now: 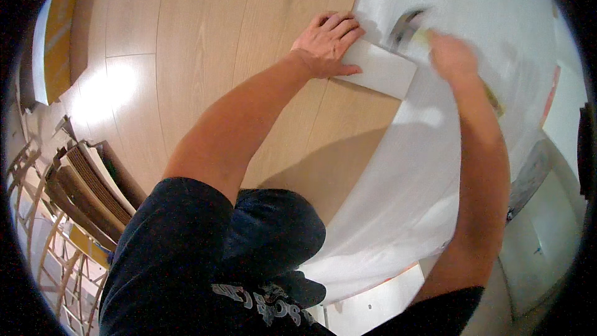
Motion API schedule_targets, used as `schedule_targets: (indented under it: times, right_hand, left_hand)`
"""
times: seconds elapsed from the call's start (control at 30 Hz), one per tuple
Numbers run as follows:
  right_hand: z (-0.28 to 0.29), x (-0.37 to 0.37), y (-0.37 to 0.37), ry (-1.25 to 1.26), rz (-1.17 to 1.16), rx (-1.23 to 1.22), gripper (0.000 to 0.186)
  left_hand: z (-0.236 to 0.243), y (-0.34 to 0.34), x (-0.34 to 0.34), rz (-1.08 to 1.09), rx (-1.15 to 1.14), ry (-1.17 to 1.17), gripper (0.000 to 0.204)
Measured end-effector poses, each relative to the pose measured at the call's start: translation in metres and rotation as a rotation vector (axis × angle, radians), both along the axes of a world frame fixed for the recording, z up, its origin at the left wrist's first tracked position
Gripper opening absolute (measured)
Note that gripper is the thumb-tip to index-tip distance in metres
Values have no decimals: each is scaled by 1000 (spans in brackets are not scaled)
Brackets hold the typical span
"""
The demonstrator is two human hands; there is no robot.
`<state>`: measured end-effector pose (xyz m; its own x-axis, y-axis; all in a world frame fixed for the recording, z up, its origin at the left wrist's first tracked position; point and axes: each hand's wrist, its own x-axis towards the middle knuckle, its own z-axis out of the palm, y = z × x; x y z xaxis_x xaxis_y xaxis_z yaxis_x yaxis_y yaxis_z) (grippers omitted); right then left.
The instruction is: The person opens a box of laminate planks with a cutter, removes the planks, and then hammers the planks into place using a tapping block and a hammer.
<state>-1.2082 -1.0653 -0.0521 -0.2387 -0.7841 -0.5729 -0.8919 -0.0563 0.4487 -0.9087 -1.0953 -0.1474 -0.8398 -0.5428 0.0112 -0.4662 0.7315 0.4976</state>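
My left hand (329, 46) grips the near end of a flat white block (380, 71), with the thumb on one side and the fingers over the other. The block lies across the edge of light wood-look floor planks (205, 18) and reaches out toward the white sheet underlay (423, 130). My right hand (454, 57) is closed round the yellow handle of a hammer (407, 28). Its dark metal head is close to the block's far edge; motion blurs it, so I cannot tell whether they touch.
Bundled brown and grey boards or cardboard (87, 180) stand at the left, next to a wooden lattice rack (59, 267). A long yellow-and-white package (56, 37) lies at the far left. Pale panels (538, 242) stand at the right. My bent knee (273, 224) is over the planks.
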Motion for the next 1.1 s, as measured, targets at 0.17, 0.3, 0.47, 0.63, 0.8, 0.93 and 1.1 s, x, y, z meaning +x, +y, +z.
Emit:
schedule_targets:
  times: [0.17,0.3,0.47,0.63,0.8,0.93,1.1]
  right_hand:
    - [38,36,-45,-62,8,-2,32]
    - [33,4,-46,-28,-324,-460,39]
    - [0,26,-11,-56,115,13,45]
    - [15,27,-35,-98,-144,-190,37]
    - [9,43,-18,-151,46,41,33]
    - [15,50,-27,-126,-116,-126,30]
    - [21,72,-9,-234,-113,-69,27]
  left_hand:
    - [-8,-5,12,22,-13,6,82]
    - [-8,-2,9,18,-7,47,84]
    - [-10,-7,8,1,-29,17,84]
    - [-5,-1,11,-8,-23,-53,84]
    - [-6,-3,10,-25,-30,-72,83]
    - [-4,-4,15,-25,-43,-44,83]
    - [-8,-11,16,-1,-39,-14,84]
